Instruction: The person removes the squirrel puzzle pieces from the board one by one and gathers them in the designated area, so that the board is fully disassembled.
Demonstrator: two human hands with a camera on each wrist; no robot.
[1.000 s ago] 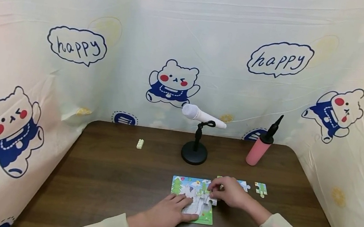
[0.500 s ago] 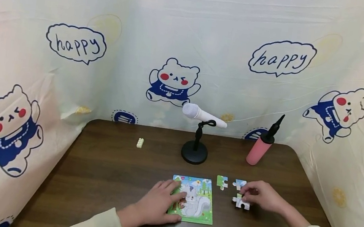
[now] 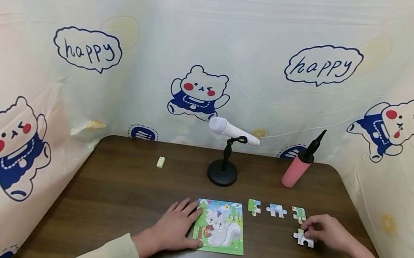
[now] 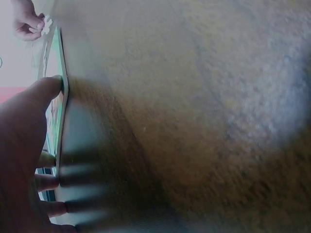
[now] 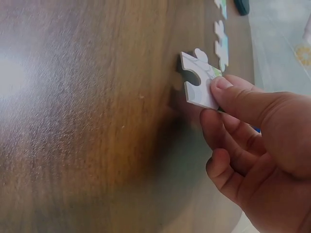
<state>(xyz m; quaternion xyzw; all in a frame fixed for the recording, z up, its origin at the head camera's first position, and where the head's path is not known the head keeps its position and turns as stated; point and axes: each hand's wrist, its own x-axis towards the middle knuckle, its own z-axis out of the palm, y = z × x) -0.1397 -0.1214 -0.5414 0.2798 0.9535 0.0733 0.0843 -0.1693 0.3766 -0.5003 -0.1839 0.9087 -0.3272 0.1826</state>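
Observation:
Between thumb and fingers, my right hand (image 3: 328,233) pinches a jigsaw piece (image 5: 198,82), grey-white with a bit of green. In the head view that piece is at the right, just below the row of loose pieces. My left hand (image 3: 174,227) rests with spread fingers along the left edge of a square puzzle board (image 3: 220,247). The board carries a picture of a grey squirrel with an acorn on green grass. In the left wrist view the thumb (image 4: 51,87) touches the board's edge.
Three loose jigsaw pieces lie in a row beyond the right hand: a green one (image 3: 254,207), a blue one (image 3: 276,210) and a green-blue one (image 3: 298,214). Behind stand a microphone on a stand (image 3: 222,173), a pink hand pump (image 3: 297,171) and a pale toy brick (image 3: 161,162).
My right hand has moved right, away from the board, with the jigsaw piece in its fingers. My left hand has slid left off the picture to the board's edge.

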